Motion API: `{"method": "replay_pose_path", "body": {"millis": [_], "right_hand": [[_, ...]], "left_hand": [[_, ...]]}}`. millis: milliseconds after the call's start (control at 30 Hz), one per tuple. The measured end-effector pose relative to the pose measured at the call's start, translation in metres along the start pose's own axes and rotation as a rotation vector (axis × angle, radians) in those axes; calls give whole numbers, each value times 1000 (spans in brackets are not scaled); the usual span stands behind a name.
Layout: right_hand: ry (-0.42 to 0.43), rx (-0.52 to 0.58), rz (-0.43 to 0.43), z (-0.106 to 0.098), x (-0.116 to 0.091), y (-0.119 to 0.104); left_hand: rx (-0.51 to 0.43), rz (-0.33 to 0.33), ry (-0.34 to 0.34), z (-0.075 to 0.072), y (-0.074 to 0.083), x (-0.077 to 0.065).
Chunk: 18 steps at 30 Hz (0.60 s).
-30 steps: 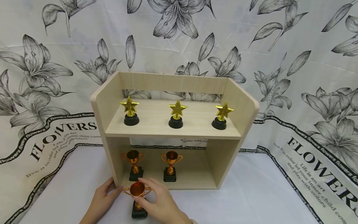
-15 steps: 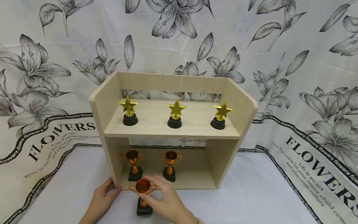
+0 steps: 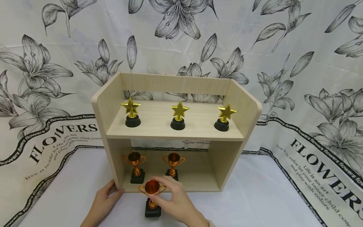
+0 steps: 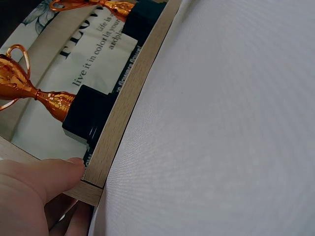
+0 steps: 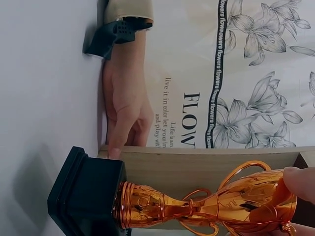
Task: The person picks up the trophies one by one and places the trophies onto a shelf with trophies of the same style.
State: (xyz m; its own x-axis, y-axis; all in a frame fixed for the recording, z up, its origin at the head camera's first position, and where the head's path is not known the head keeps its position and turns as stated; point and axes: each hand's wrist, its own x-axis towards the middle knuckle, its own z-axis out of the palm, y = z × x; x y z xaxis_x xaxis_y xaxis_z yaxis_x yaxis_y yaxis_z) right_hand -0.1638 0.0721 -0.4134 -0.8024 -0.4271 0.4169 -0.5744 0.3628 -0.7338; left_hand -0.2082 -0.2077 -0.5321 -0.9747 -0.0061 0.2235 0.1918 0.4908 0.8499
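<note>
In the head view my right hand (image 3: 181, 200) pinches a copper-coloured trophy cup (image 3: 152, 188) by its bowl, thumb at the near side. The trophy cup (image 5: 211, 209) is upright with its black base in front of the shelf; in the right wrist view the base's shadow falls a little apart from it. My left hand (image 3: 102, 201) grips the lower left corner of the wooden shelf (image 3: 175, 137), thumb (image 4: 61, 177) on the front and fingers behind the side panel. Two matching trophy cups stand on the lower level, one at left (image 3: 135, 162), one mid (image 3: 173, 160), its base partly hidden by my right hand.
Three gold star trophies, left (image 3: 131, 108), middle (image 3: 179, 110) and right (image 3: 226, 113), stand on the upper level. The shelf's right side panel (image 3: 235, 157) bounds the lower level. A white cloth (image 3: 255, 195) covers the table; a flower-print curtain (image 3: 181, 56) hangs behind.
My right hand has carried the trophy cup to the right and slightly toward the shelf, from near the left corner to below the gap between the two standing cups. My left hand has stayed put.
</note>
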Motion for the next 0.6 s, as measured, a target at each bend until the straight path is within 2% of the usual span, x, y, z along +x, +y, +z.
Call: {"method": "replay_pose_path", "body": {"millis": [267, 467, 600], "right_hand": [[7, 12, -14, -7, -1, 2], [40, 2, -58, -12, -2, 3], [54, -8, -49, -14, -3, 3]], "left_hand": [[-22, -1, -5, 0, 0, 0], [-8, 4, 0, 1, 1, -1], [2, 6, 6, 1, 1, -2]]}}
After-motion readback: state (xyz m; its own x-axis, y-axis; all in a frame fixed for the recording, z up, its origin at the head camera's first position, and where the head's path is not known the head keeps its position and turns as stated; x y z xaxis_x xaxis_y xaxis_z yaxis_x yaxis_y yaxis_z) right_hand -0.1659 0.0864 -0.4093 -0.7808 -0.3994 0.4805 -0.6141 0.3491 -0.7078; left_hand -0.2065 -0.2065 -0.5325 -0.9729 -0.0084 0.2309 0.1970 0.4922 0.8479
